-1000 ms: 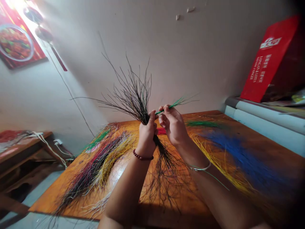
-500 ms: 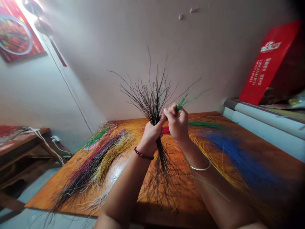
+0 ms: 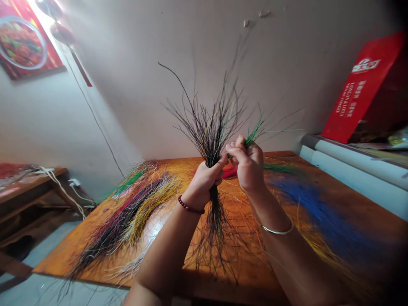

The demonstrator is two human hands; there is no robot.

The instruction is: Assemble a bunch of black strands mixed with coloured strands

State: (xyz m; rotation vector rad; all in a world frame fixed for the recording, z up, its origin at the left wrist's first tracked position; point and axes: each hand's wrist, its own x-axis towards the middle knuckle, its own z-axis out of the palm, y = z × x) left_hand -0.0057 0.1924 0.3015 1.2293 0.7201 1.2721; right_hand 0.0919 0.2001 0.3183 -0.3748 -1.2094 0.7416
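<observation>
My left hand (image 3: 204,183) grips a thick bundle of thin black fibres (image 3: 212,140) around its middle, with the ends fanning out above and below the fist. My right hand (image 3: 247,165) pinches a small tuft of green fibres (image 3: 255,135) right beside the black bundle, the two hands almost touching. A beaded bracelet (image 3: 190,206) circles my left wrist, and a thin silver bangle (image 3: 277,230) circles my right. Below the hands lie loose heaps of fibre on an orange wooden table (image 3: 60,263): blue (image 3: 321,216) to the right, and red, black and yellow (image 3: 127,221) to the left.
A white chest freezer (image 3: 357,168) runs along the table's right side, with a red board (image 3: 363,89) leaning behind it. A low wooden bench (image 3: 22,187) with white cables stands at the left. A food poster (image 3: 22,40) hangs on the wall.
Both hands have risen and shifted right, drawing closer together. The green tuft, pointing sideways earlier, now stands up against the black bundle.
</observation>
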